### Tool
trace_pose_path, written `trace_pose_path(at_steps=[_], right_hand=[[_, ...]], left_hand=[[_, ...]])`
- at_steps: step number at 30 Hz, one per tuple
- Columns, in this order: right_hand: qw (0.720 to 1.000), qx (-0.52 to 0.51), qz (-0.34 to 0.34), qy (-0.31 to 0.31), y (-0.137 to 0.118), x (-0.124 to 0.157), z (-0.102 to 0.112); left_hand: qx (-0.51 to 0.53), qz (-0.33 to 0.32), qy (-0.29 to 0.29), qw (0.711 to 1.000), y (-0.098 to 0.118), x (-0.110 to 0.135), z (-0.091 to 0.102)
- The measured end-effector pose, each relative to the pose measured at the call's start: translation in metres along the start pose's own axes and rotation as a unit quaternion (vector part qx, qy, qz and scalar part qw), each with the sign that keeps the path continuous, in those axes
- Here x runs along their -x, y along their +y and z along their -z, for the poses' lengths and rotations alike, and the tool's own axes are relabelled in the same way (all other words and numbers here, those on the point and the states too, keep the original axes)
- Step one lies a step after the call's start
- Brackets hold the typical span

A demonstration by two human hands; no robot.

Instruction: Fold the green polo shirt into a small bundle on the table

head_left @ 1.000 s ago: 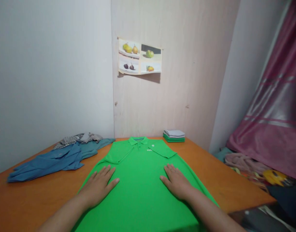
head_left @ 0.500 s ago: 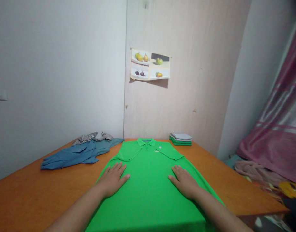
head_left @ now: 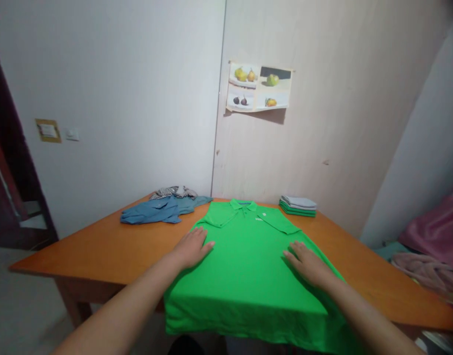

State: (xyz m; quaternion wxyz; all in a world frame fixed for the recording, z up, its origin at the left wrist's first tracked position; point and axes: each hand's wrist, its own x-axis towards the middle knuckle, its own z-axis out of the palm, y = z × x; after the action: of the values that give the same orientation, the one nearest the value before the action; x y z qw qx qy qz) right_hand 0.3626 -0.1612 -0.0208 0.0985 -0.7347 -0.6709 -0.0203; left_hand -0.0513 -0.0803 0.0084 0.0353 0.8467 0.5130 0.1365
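You have the green polo shirt [head_left: 248, 266] spread front up on the table [head_left: 89, 251], its collar [head_left: 244, 206] toward the wall [head_left: 266, 162], its sleeves [head_left: 280, 223] lying over the front and its hem [head_left: 244, 315] hanging over the near edge. Your left hand [head_left: 192, 247] and right hand [head_left: 310, 265] rest palm down on opposite sides of it, each grip loose with fingers extended. Farther back, rumpled blue clothes [head_left: 151, 210] lie to your left, and a folded stack [head_left: 298, 207] sits to your right.
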Motion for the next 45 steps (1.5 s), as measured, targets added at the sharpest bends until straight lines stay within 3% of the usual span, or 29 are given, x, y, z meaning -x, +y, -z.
trace_pose_path(at_steps=[4, 9, 21, 38, 45], right_hand=[[1.0, 0.002, -0.008, -0.005, 0.016, 0.005, -0.013], [1.0, 0.008, -0.015, -0.001, 0.018, 0.009, -0.017], [1.0, 0.007, -0.005, 0.011, 0.027, 0.002, -0.026], [1.0, 0.006, -0.013, 0.002, 0.018, 0.004, -0.017], [1.0, 0.014, -0.015, 0.004, 0.017, 0.002, -0.019]], left_hand=[[-0.004, 0.016, -0.034, 0.999, -0.005, 0.015, -0.005], [-0.016, 0.019, -0.04, 0.999, -0.009, 0.02, -0.011], [-0.017, 0.037, -0.044, 0.998, 0.003, 0.028, -0.001], [-0.032, 0.047, -0.051, 0.997, 0.005, 0.026, 0.002], [-0.05, 0.019, -0.017, 0.998, 0.003, 0.026, -0.001]])
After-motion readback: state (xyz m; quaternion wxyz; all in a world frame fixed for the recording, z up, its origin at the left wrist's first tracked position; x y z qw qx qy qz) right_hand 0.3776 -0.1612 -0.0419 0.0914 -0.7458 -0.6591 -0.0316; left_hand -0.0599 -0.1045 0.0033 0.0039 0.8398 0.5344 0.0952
